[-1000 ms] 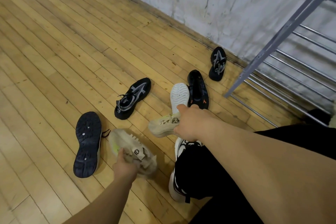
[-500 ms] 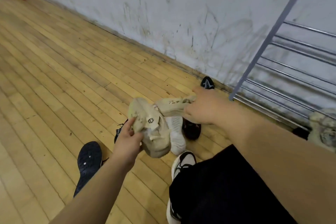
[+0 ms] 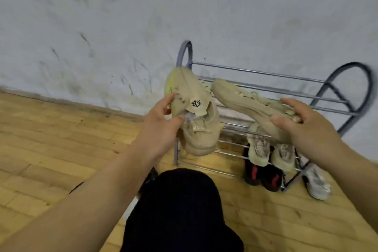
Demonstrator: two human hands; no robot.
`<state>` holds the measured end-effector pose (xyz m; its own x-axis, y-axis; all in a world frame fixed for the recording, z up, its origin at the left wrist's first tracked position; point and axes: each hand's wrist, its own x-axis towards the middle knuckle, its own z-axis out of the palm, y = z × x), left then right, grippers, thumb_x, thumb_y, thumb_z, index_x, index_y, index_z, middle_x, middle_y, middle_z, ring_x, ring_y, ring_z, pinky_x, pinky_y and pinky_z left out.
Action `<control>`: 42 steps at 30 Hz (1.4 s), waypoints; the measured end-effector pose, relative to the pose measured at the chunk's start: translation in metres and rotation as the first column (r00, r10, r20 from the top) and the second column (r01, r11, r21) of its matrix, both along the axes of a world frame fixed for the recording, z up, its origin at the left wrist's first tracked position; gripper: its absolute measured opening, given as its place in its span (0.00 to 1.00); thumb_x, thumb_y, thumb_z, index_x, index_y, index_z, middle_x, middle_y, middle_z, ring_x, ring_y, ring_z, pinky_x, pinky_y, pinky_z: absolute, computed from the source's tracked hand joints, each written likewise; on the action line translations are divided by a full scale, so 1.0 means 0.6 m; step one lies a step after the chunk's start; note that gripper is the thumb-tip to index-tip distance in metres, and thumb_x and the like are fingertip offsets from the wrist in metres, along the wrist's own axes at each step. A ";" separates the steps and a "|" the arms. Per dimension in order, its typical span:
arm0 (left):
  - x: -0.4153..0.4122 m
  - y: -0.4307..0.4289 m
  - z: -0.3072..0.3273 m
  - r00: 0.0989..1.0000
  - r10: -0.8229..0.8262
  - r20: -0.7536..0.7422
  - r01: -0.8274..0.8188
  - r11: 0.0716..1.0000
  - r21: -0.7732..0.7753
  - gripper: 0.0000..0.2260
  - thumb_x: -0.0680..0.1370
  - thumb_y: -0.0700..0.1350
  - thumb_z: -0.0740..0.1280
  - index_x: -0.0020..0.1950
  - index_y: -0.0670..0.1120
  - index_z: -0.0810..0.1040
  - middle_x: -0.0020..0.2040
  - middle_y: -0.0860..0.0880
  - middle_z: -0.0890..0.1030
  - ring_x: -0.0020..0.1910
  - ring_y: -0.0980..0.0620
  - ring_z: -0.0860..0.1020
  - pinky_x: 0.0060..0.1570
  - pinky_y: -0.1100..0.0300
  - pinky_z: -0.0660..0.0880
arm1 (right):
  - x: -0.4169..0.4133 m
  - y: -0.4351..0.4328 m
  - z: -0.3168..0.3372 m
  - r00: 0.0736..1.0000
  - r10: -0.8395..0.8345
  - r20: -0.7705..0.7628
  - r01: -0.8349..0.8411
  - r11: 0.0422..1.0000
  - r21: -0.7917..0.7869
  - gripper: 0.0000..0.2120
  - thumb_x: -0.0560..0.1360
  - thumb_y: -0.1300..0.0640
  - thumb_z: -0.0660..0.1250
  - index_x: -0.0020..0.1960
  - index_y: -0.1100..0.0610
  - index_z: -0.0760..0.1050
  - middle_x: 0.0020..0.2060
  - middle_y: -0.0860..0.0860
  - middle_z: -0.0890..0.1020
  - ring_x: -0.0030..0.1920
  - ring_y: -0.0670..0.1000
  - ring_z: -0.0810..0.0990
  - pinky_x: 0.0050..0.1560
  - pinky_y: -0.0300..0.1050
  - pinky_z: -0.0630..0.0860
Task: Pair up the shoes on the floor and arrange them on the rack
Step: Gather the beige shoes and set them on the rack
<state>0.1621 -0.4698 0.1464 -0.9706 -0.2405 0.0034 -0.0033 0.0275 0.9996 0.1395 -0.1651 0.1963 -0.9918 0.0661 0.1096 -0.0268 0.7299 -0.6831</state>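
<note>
A: What stands on the wood-plank floor (image 3: 61,145)?
B: A tubular metal shoe rack (image 3: 180,54), beige sneakers (image 3: 258,149) on a lower tier, black-and-red shoes (image 3: 263,177) beneath them. A white sneaker (image 3: 316,185) lies on the planks just beside.

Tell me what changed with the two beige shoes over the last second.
Both beige shoes went from the floor up and rightward to the rack. The left hand carried the logo-tongued shoe, and the right hand carried the other beige shoe, now held in front of the rails. Nothing was let go. Unchanged: each hand grips the same shoe, and neither shoe rests on the rack yet.
</note>
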 end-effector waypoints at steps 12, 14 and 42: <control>-0.265 0.288 0.040 0.999 -0.042 -0.009 0.043 0.996 0.082 0.18 0.80 0.44 0.72 0.70 0.55 0.76 0.53 0.44 0.85 0.49 0.45 0.83 0.50 0.49 0.82 | -0.121 0.141 -0.061 0.940 -0.340 -0.015 0.307 0.866 -0.394 0.31 0.77 0.40 0.67 0.78 0.43 0.64 0.67 0.47 0.74 0.58 0.51 0.76 0.54 0.47 0.73; -0.269 0.303 0.011 0.998 -0.053 0.032 0.052 0.998 0.047 0.21 0.80 0.47 0.72 0.72 0.55 0.75 0.58 0.45 0.84 0.54 0.48 0.84 0.57 0.48 0.82 | -0.142 0.141 -0.075 0.942 -0.334 0.016 0.317 0.875 -0.365 0.33 0.77 0.42 0.68 0.79 0.42 0.62 0.72 0.52 0.72 0.62 0.55 0.76 0.57 0.48 0.74; -0.241 0.304 0.006 0.928 -0.334 0.167 0.285 0.922 0.262 0.31 0.80 0.38 0.70 0.78 0.60 0.67 0.63 0.49 0.79 0.55 0.45 0.82 0.46 0.49 0.81 | -0.146 0.214 -0.064 0.959 0.021 0.281 0.219 0.573 -0.790 0.18 0.83 0.59 0.62 0.67 0.42 0.78 0.59 0.57 0.83 0.50 0.57 0.81 0.50 0.52 0.77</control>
